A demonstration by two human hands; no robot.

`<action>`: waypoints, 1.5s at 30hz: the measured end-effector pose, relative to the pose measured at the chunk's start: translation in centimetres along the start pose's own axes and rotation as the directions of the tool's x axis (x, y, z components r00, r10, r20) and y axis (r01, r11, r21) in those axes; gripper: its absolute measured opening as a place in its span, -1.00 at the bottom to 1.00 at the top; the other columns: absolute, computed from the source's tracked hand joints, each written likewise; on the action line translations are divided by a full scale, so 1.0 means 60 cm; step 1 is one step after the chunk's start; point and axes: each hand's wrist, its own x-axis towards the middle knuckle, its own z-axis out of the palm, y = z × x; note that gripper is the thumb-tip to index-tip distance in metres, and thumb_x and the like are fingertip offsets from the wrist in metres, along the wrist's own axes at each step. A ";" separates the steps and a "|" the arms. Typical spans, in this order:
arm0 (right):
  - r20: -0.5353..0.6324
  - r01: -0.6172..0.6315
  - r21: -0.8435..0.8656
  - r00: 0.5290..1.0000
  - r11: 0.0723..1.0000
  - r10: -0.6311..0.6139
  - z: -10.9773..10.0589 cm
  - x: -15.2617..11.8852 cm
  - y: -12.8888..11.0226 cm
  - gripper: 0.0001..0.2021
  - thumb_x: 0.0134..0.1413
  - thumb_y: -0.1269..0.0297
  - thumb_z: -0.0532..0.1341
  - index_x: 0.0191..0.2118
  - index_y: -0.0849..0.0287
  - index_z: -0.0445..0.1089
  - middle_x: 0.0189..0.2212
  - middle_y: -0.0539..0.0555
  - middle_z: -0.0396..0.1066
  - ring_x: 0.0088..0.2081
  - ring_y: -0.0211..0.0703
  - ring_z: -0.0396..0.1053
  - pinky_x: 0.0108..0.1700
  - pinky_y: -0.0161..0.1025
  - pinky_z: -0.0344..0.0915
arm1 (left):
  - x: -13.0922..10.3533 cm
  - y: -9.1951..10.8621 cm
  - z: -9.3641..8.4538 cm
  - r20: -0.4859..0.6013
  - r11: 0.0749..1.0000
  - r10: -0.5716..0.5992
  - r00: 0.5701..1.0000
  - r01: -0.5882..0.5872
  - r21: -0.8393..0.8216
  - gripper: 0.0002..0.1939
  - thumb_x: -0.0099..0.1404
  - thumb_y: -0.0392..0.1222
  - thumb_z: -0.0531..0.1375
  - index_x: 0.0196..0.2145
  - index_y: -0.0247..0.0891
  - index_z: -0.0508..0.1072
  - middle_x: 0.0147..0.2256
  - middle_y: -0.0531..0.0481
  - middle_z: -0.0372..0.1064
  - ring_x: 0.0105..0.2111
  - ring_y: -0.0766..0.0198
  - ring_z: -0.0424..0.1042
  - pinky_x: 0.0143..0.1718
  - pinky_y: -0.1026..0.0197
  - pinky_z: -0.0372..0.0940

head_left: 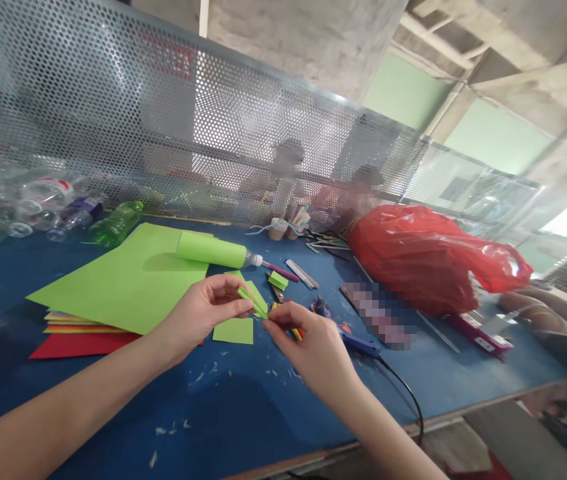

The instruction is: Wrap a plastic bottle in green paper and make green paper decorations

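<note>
Both hands meet over the blue tabletop (243,413). The left hand (203,310) pinches one end of a small folded strip of light-green paper (253,301) between thumb and fingertips, fingers narrow and closed on it; the right hand (308,343) grips the strip's other end the same way, thumb against forefinger — so the strip spans the short gap between the two sets of fingertips, held just above the table. Directly under the fingers lies a small flat rectangle of light-green paper (234,331). Beyond the left fingers: a large light-green paper sheet (123,283) topping a stack of coloured sheets, and on it a clear plastic bottle wrapped in light-green paper (212,250). Just beyond the right fingers, a blue-handled tool with a black cord (360,345); farther off on that side, a crumpled red plastic bag (423,257). White paper scraps dot the table near both wrists.
</note>
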 end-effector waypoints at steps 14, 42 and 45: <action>0.102 -0.001 0.031 0.995 1.000 -0.002 -0.044 -0.010 0.006 -0.93 0.06 0.32 0.22 -0.32 0.09 0.45 -0.39 -0.03 0.52 -0.37 -0.21 0.45 -0.27 -0.29 0.35 | -0.009 0.005 0.003 0.132 0.973 0.073 0.989 -0.100 0.210 -0.84 0.01 -0.21 0.35 -0.50 -0.25 0.42 -0.40 0.03 0.46 -0.41 0.31 0.42 -0.36 0.27 0.32; -0.085 0.354 0.000 0.932 0.935 -0.353 -0.035 -0.028 -0.010 -0.91 0.09 0.40 0.23 -0.29 0.08 0.47 -0.36 0.03 0.47 -0.29 -0.20 0.43 -0.22 -0.28 0.37 | -0.034 0.014 0.013 0.305 0.776 0.274 0.912 -0.397 0.490 -0.99 0.19 -0.23 0.23 -0.38 -0.16 0.47 -0.35 0.08 0.48 -0.33 0.31 0.45 -0.23 0.28 0.32; -0.114 0.389 -0.037 0.914 0.921 -0.391 -0.033 -0.027 -0.010 -0.90 0.11 0.42 0.22 -0.29 0.08 0.46 -0.36 0.04 0.46 -0.27 -0.19 0.42 -0.21 -0.25 0.37 | -0.034 0.017 0.013 0.302 0.747 0.285 0.910 -0.408 0.525 -0.98 0.19 -0.25 0.23 -0.38 -0.16 0.45 -0.37 0.10 0.47 -0.36 0.34 0.43 -0.26 0.31 0.31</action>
